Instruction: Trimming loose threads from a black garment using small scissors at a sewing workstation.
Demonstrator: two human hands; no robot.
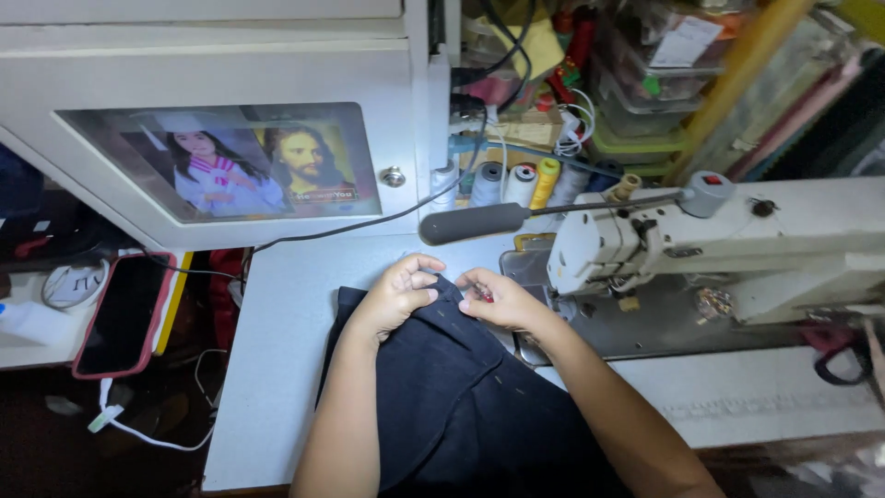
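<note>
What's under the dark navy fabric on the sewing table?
The dark navy fabric lies on the pale grey sewing table, both hands pinching its top edge. Whatever lies beneath its folds is covered.

White sewing machine point(737, 235) at right on a pale table point(286, 369). Grey lamp head point(475, 222) on a thin arm above the tabletop. Thread spools point(530, 183) lined up behind. Phone in a red case point(123, 314) at left. Two portrait pictures point(263, 169) under a clear panel.
</note>
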